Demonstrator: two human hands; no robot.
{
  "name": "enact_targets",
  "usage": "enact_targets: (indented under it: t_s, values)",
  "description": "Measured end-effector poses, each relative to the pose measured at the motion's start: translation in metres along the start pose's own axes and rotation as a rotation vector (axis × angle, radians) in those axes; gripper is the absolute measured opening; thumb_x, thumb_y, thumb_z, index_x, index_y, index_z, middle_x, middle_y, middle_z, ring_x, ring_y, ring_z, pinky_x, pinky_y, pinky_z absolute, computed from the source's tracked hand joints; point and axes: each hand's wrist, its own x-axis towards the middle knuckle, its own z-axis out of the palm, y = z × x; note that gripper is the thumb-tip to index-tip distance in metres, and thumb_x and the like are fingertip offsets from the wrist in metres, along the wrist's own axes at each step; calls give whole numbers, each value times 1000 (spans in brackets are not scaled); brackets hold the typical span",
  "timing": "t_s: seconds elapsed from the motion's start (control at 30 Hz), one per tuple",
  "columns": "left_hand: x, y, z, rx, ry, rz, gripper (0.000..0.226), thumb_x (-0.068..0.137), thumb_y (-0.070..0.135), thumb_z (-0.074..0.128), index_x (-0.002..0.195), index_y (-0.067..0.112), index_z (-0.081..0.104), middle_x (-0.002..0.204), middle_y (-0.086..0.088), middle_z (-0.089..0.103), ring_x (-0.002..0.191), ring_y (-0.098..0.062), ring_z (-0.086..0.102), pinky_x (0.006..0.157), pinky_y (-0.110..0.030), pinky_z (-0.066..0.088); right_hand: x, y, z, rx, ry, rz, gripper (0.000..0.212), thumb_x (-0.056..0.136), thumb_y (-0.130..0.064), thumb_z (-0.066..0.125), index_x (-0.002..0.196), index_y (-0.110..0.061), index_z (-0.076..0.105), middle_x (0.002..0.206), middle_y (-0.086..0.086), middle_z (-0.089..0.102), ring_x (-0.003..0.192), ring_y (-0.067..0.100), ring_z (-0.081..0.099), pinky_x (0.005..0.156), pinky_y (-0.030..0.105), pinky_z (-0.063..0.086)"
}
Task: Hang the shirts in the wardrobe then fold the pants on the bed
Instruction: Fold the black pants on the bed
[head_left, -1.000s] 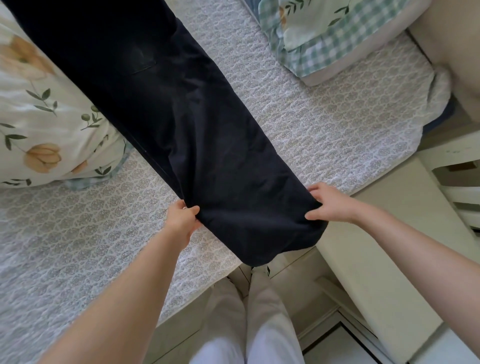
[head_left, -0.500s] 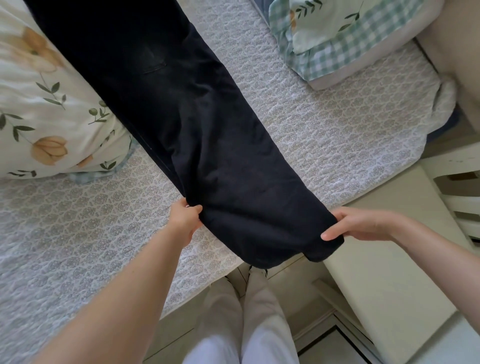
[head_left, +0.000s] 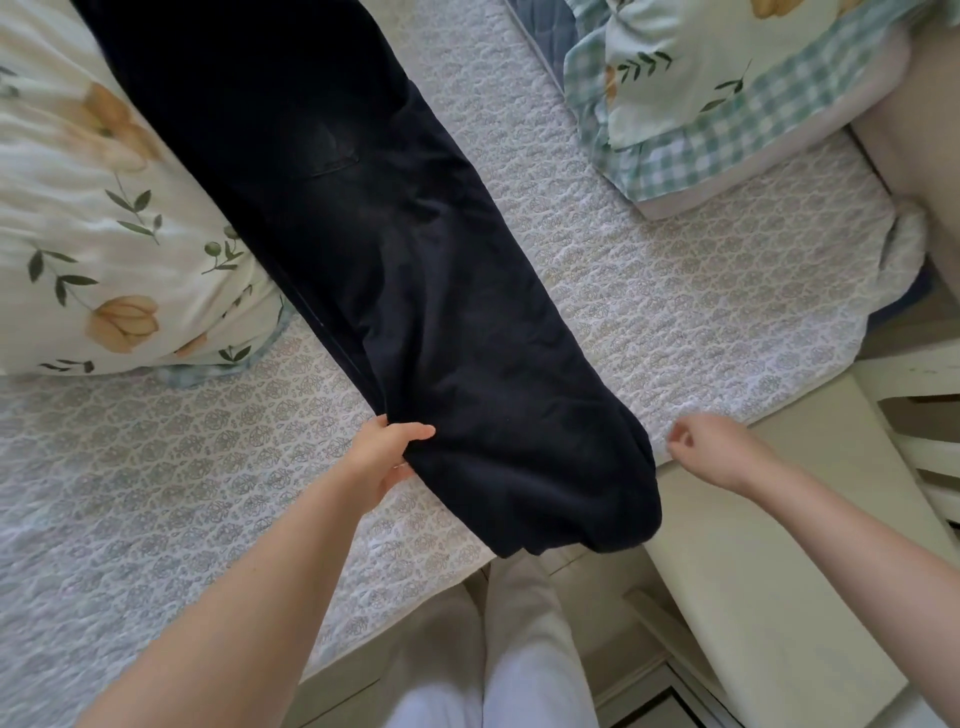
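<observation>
Dark navy pants (head_left: 415, 291) lie stretched diagonally across the bed (head_left: 649, 291), from the top left down to the near edge, where their end droops over the side. My left hand (head_left: 387, 454) grips the left edge of the pants near that end, thumb on top. My right hand (head_left: 711, 449) hovers just right of the pants, fingers loosely curled and holding nothing, a small gap from the fabric.
A floral duvet (head_left: 98, 234) is bunched at the left on the quilted white bedspread. A pillow with a green checked border (head_left: 727, 98) sits at the top right. A cream bedside surface (head_left: 769, 582) and a white chair (head_left: 930, 415) stand at the right. My white-trousered legs (head_left: 498, 654) are below.
My right hand has let go of the right edge of the pants and drawn away to the right. The pants end has dropped over the bed edge. My left hand keeps its grip.
</observation>
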Motion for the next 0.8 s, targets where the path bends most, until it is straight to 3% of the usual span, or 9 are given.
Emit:
enact_targets:
  t_s: [0.1, 0.13, 0.23, 0.43, 0.5, 0.57, 0.67, 0.73, 0.8]
  values:
    - [4, 24, -9, -9, 39, 31, 42, 86, 13, 73, 121, 15, 48, 118, -5, 63, 109, -23, 63, 97, -41, 51, 20, -50, -27, 149, 54, -117, 21, 95, -23, 49, 107, -14, 63, 102, 3, 65, 87, 20, 62, 78, 37, 53]
    - [8, 33, -13, -52, 71, 40, 52, 87, 15, 73, 131, 16, 45, 116, -5, 60, 107, -22, 62, 97, -40, 50, 28, -67, -37, 193, 69, -161, 23, 96, -23, 49, 113, -14, 62, 105, 3, 63, 90, 19, 60, 78, 34, 50]
    - [17, 63, -25, -192, 114, 85, 47, 91, 17, 69, 132, 6, 48, 119, -10, 63, 104, -23, 64, 93, -38, 51, 57, -114, -62, 322, 60, -248, 29, 97, -26, 50, 123, -14, 55, 109, 0, 61, 96, 17, 57, 78, 29, 44]
    - [37, 108, -30, -372, 167, 130, 65, 90, 6, 67, 146, 6, 34, 126, -13, 61, 107, -27, 66, 91, -42, 53, 101, -182, -100, 673, -76, -284, 30, 93, -32, 59, 119, -22, 47, 105, -7, 60, 95, 12, 61, 71, 26, 48]
    - [40, 122, -28, -353, 215, 191, 54, 90, 1, 65, 139, 8, 44, 122, -9, 64, 104, -25, 67, 83, -39, 55, 111, -197, -111, 802, -185, -285, 25, 93, -27, 62, 112, -24, 47, 102, -7, 62, 89, 8, 63, 68, 22, 50]
    - [41, 133, -30, -254, 378, 314, 30, 91, 0, 62, 119, 11, 59, 110, -4, 68, 101, -23, 67, 78, -35, 55, 123, -206, -120, 784, -193, -335, 12, 93, -21, 62, 105, -22, 57, 101, -5, 68, 85, 7, 66, 67, 20, 52]
    - [45, 134, -38, -86, 615, 368, 17, 91, -2, 59, 99, 12, 63, 99, -4, 66, 99, -25, 65, 84, -37, 54, 139, -213, -131, 758, 4, -311, 11, 91, -22, 63, 102, -19, 65, 97, -2, 70, 86, 12, 67, 75, 27, 56]
    - [52, 127, -43, -26, 617, 229, 19, 89, -7, 56, 95, 10, 61, 95, -8, 64, 97, -29, 65, 84, -40, 56, 150, -220, -136, 613, 54, -237, 19, 89, -22, 64, 106, -14, 66, 99, 3, 70, 93, 22, 66, 84, 38, 55]
    - [57, 130, -47, -81, 531, 92, 25, 87, -12, 50, 101, 7, 59, 99, -14, 64, 96, -31, 64, 82, -39, 56, 157, -233, -144, 465, 8, -198, 22, 85, -14, 61, 106, -7, 63, 100, 10, 67, 94, 27, 64, 82, 39, 55]
